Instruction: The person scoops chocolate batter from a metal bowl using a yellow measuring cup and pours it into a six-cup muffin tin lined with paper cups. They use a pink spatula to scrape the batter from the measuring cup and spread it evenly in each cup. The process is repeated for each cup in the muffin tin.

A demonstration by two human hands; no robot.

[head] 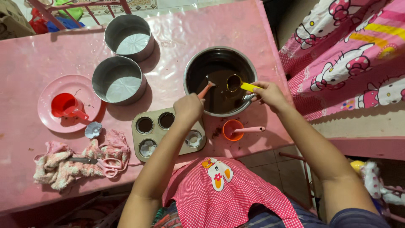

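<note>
A steel mixing bowl [195, 66] of dark brown batter sits on the pink table [33, 63]. My left hand [188, 107] grips a pink spatula [207, 89] whose tip dips into the batter. My right hand [268, 93] holds the yellow handle of a measuring spoon [238, 83], its cup full of batter, over the bowl. In front of the bowl lies a muffin tin [168, 134]; two cups hold dark batter, the others hold white paper liners.
Two empty round cake pans [119, 79] [129, 36] stand at the back left. A pink plate [52, 122] carries a red measuring cup [66, 105]. An orange cup with a pink spoon [233, 129], a towel with scissors [101, 162], and cartoon-print bedding [350, 55] on the right.
</note>
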